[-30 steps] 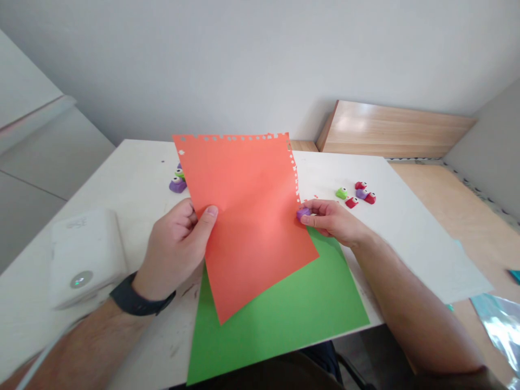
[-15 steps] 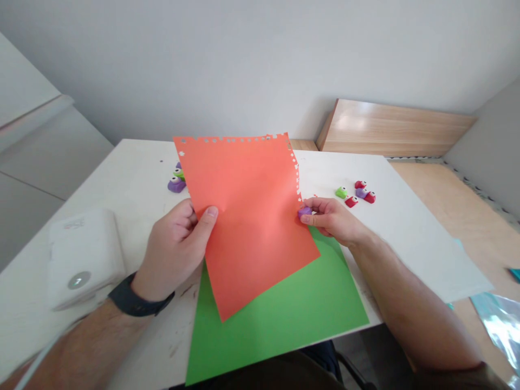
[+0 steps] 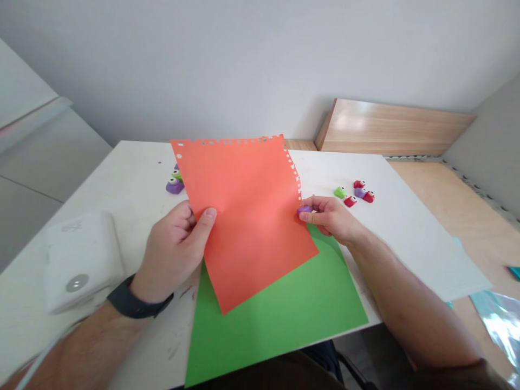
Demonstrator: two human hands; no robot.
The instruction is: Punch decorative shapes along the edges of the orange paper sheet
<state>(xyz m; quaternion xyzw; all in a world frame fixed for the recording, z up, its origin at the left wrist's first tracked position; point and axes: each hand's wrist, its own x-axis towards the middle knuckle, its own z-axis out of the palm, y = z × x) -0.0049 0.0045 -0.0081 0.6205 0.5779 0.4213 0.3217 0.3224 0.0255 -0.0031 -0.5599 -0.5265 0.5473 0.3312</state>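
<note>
1. Because the green sheet [image 3: 276,336] reaches the near edge of the white table [image 3: 406,227], a passing forearm could nudge it off.
2. A white cable [image 3: 52,341] runs beside the left forearm; a backward sweep could snag it.
3. The left hand [image 3: 173,249] pinches the orange sheet [image 3: 247,216] by its left edge, thumb on top. A faint dimple shows beside the thumb, so a harder squeeze could crease the paper.
4. The right hand [image 3: 331,219] grips a purple paper punch [image 3: 304,210] at the orange sheet's right edge, just nearer than the row of holes. If the unsupported paper bows or the punch slips, a hole could land crooked or overlap its neighbour. How deep the paper sits inside cannot be told.
5. Along the far edge, some holes break through; pulling there could tear the thin strips.
6. Beyond, a purple-and-green punch cluster [image 3: 174,187] is partly hidden behind the orange sheet, where a swing of the paper could knock it.
</note>
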